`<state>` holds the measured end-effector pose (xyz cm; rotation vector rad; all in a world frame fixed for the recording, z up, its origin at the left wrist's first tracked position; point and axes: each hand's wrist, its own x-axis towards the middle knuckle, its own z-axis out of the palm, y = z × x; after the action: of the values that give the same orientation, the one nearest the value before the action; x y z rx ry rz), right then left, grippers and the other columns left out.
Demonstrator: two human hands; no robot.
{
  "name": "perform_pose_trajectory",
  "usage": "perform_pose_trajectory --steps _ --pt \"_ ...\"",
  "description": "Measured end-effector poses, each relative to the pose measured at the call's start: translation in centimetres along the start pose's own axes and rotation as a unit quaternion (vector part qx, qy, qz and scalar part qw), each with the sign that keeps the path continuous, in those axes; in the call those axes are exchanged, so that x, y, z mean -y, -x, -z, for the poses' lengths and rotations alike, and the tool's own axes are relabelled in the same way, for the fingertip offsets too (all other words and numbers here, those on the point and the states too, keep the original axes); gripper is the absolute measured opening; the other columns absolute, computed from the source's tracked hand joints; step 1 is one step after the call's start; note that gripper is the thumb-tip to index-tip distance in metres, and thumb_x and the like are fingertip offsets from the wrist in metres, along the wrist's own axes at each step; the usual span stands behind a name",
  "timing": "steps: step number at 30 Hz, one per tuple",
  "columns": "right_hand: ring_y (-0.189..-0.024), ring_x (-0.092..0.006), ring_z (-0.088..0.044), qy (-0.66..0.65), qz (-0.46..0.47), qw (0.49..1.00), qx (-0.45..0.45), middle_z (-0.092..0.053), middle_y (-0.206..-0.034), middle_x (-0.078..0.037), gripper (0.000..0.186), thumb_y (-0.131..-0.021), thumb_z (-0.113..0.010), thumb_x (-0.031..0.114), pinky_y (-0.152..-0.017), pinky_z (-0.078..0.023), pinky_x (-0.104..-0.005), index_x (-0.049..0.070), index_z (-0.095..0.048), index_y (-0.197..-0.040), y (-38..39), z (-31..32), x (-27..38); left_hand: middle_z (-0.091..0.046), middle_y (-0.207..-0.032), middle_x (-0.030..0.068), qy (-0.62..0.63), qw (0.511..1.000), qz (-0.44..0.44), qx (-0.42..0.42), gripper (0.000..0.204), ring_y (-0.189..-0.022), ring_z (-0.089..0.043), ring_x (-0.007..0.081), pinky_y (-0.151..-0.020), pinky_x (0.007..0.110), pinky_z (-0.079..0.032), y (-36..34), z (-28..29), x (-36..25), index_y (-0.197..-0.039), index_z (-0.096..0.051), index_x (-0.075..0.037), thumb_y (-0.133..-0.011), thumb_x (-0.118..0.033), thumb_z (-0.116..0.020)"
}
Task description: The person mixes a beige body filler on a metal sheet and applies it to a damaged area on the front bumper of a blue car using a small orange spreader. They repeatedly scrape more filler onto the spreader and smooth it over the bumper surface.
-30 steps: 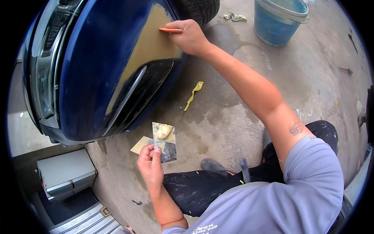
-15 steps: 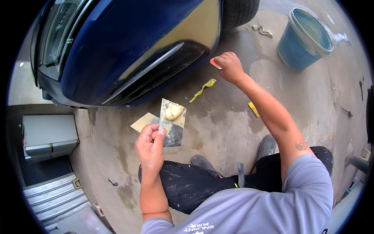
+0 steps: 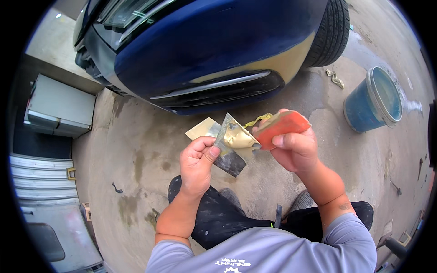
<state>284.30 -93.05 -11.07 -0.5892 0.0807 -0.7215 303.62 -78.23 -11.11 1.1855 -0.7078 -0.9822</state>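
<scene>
My left hand (image 3: 198,163) pinches a flat, dark mixing plate (image 3: 233,162) by its edge. A mound of cream-coloured filler paste (image 3: 237,137) lies on the plate's upper part. Behind it, a cream-and-grey sheet (image 3: 202,129) sticks out; whether my fingers hold it too I cannot tell. My right hand (image 3: 298,148) grips an orange spreader (image 3: 283,128), thumb on its face, with the edge close to the paste. Ahead is a dark blue car bumper (image 3: 218,45), with a beige filler patch (image 3: 291,58) beside a black grille opening.
A blue bucket (image 3: 362,102) stands at the right, and a crumpled strip (image 3: 335,79) lies near the car's tyre (image 3: 328,36). A yellow strip (image 3: 258,119) is partly hidden behind my right hand. White cabinet (image 3: 61,107) at the left; small dark scrap (image 3: 117,187) on the floor.
My right hand has come back from near the bumper to the plate, bringing the orange spreader beside the paste. The left hand and plate have shifted right in view, and the view has turned.
</scene>
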Motion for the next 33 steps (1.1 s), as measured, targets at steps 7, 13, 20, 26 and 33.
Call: perform_pose_trajectory --steps 7,13,20,26,33 --pt "-0.075 -0.0137 -0.058 0.382 -0.066 0.914 0.123 -0.064 -0.084 -0.006 0.012 -0.085 -0.064 -0.009 -0.070 -0.047 -0.0277 0.000 -0.066 -0.093 -0.3 -0.3 -1.5 -0.069 -0.090 0.0026 -0.132 0.978 -0.042 -0.158 0.019 -0.080 -0.059 0.0040 -0.073 0.019 -0.046 5.6 -1.0 -4.7 -0.113 -0.063 0.007 -0.097 -0.003 -0.064" --pt "-0.071 -0.0228 -0.054 0.560 0.292 0.666 0.397 -0.053 -0.071 -0.002 0.020 -0.065 -0.074 0.007 -0.078 -0.049 -0.0408 0.007 -0.065 -0.082 -3.9 -1.8 -0.4 -0.069 -0.085 0.0025 -0.338 0.910 -0.029 -0.239 0.019 -0.075 -0.057 0.0044 -0.067 0.021 -0.047 12.0 -1.0 -7.8 -0.112 -0.066 0.007 -0.095 -0.002 -0.066" --pt "-0.078 -0.0228 -0.056 0.588 0.341 0.578 0.451 -0.056 -0.074 0.000 0.023 -0.062 -0.071 0.011 -0.087 -0.047 -0.0433 0.009 -0.065 -0.084 -3.8 -3.0 0.2 -0.069 -0.081 0.0023 -0.389 0.900 -0.033 -0.195 0.017 -0.072 -0.057 0.0051 -0.065 0.022 -0.046 11.1 -1.5 -8.6 -0.108 -0.069 0.007 -0.093 0.000 -0.067" --pt "-0.081 -0.0305 -0.060 0.661 0.216 0.657 0.292 -0.061 -0.079 -0.008 0.021 -0.070 -0.072 0.000 -0.080 -0.047 -0.0393 0.006 -0.066 -0.089 -2.3 0.9 3.2 -0.071 -0.098 0.0095 -0.243 0.949 -0.134 -0.149 0.023 -0.087 -0.064 0.0109 -0.081 0.024 -0.049 5.0 -0.4 -11.0 -0.113 -0.064 0.010 -0.095 -0.003 -0.065" --pt "-0.073 -0.0081 -0.054 0.491 0.145 0.825 -0.240 -0.061 -0.078 0.000 0.013 -0.089 -0.070 0.010 -0.068 -0.045 -0.0248 0.001 -0.069 -0.099 -4.5 0.1 1.0 -0.065 -0.114 0.0196 -0.064 0.859 -0.502 -0.074 0.024 -0.107 -0.063 0.0247 -0.098 0.037 -0.049 -12.7 -0.5 -23.3 -0.117 -0.056 0.011 -0.100 -0.006 -0.058"
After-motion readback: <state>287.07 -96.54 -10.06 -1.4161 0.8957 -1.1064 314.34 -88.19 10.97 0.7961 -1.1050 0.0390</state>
